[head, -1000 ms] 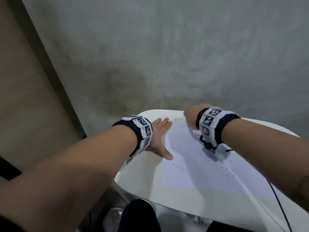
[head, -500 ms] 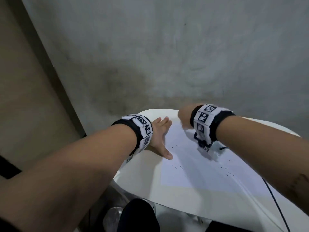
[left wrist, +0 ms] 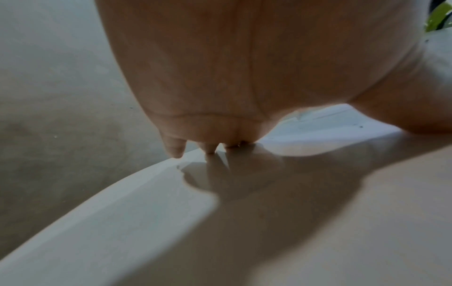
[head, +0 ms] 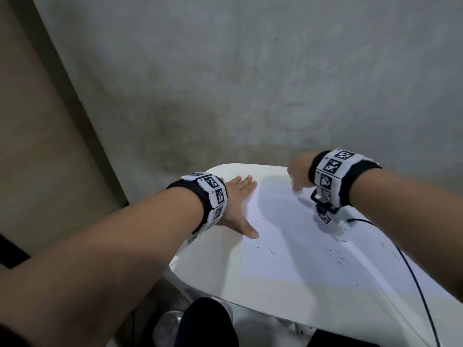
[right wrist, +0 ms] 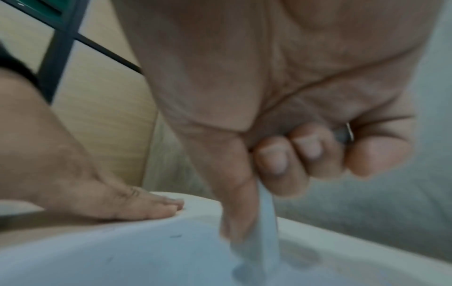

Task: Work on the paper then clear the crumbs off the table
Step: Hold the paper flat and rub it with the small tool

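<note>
A white sheet of paper (head: 288, 246) lies on the white table (head: 205, 271). Small dark crumbs (head: 265, 250) are scattered over the sheet and on the table to its right (head: 340, 259). My left hand (head: 238, 204) presses flat on the paper's left edge, fingers straight (left wrist: 175, 149); the right wrist view shows that left hand (right wrist: 137, 205) too. Near the paper's far edge, my right hand (head: 297, 179) pinches a small white eraser (right wrist: 266, 222) between thumb and fingers. The eraser's tip touches the sheet and is blurred.
A black cable (head: 413, 279) runs across the table's right side. A grey wall stands close behind the table and a tan panel at the left. Below the front edge are a metal vessel (head: 170, 324) and a dark knee (head: 210, 321).
My right hand with the eraser slid left across the far part of the paper and then back right. The left hand has stayed flat in place.
</note>
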Tool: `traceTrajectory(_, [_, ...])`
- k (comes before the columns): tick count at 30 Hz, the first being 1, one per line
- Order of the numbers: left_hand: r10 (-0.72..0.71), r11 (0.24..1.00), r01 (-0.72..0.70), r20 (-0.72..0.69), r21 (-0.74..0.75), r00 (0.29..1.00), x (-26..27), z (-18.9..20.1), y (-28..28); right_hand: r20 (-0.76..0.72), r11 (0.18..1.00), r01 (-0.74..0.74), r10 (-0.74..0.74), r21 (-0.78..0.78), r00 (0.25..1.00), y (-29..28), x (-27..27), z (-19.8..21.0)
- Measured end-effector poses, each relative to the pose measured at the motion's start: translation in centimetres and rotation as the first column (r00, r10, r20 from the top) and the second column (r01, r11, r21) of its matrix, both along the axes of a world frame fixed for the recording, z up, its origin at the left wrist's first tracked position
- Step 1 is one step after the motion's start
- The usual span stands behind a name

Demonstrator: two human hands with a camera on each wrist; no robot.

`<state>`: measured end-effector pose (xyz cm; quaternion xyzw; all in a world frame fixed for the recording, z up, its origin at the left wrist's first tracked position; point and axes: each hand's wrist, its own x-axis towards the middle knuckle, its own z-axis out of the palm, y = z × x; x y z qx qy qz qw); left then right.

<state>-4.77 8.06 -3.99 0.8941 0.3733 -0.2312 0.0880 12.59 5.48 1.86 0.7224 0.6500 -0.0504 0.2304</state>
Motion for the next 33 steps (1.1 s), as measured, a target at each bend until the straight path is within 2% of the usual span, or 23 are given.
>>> traceTrajectory(3, [-0.024,0.998,0.023,0.031,0.054,0.999,-0.3,0.7,-0.7,-0.022,0.997,0.053,-0.052,0.054,0.998,0.1,1.1,-0.5])
traceTrajectory(5, [-0.067,0.995,0.062,0.061,0.085,0.996,-0.5,1.1,-1.1,-0.032,0.998,0.045,-0.044,0.037,0.999,-0.6,0.6,-1.2])
traceTrajectory(9, [-0.144,0.99,0.144,0.001,0.011,0.99,-0.9,1.2,-2.2,-0.021,0.998,0.045,-0.044,0.045,0.999,-0.6,1.0,-1.4])
traceTrajectory(14, [-0.124,0.991,0.123,-0.015,-0.054,0.992,-1.3,1.2,-2.7,0.054,0.996,-0.087,0.089,-0.033,0.995,-1.2,-1.3,-2.0])
traceTrajectory(16, [-0.129,0.99,0.128,-0.024,-0.051,0.991,-1.2,1.3,-2.7,0.033,0.99,-0.119,0.122,-0.079,0.992,-1.5,-2.8,-2.4])
traceTrajectory(20, [-0.113,0.993,0.111,-0.039,-0.042,0.993,-1.0,1.3,-2.8,-0.01,0.999,-0.031,0.032,0.03,0.999,-1.8,-1.1,-0.7])
traceTrajectory(22, [-0.113,0.993,0.111,-0.03,-0.047,0.993,-1.0,1.4,-3.0,-0.019,0.993,-0.087,0.089,0.078,0.996,-2.5,-2.2,-1.2])
traceTrajectory(24, [-0.09,0.994,0.09,0.008,-0.068,0.996,-1.0,1.2,-2.8,-0.134,0.981,-0.191,0.192,0.023,0.972,-3.1,-4.7,-2.3])
traceTrajectory(26, [-0.088,0.993,0.089,0.01,-0.076,0.996,-1.1,1.2,-2.7,-0.211,0.981,-0.193,0.193,0.021,0.958,-2.8,-5.8,-2.0])
traceTrajectory(28, [-0.112,0.993,0.112,-0.018,-0.041,0.993,-1.1,1.2,-2.8,-0.184,0.986,-0.135,0.151,0.094,0.971,-2.4,-5.4,-1.3])
traceTrajectory(29, [-0.112,0.993,0.111,-0.023,-0.037,0.993,-1.2,1.4,-3.1,-0.148,0.983,-0.153,0.168,0.106,0.975,-2.7,-5.5,-1.2])
traceTrajectory(31, [-0.054,0.997,0.054,-0.011,-0.053,0.998,-1.3,1.9,-3.5,-0.122,0.966,-0.254,0.258,0.044,0.958,-4.1,-6.7,-1.3])
traceTrajectory(33, [-0.001,0.997,0.001,-0.005,-0.078,1.0,-1.4,2.1,-3.6,-0.176,0.946,-0.323,0.319,0.006,0.931,-4.8,-7.4,-1.5])
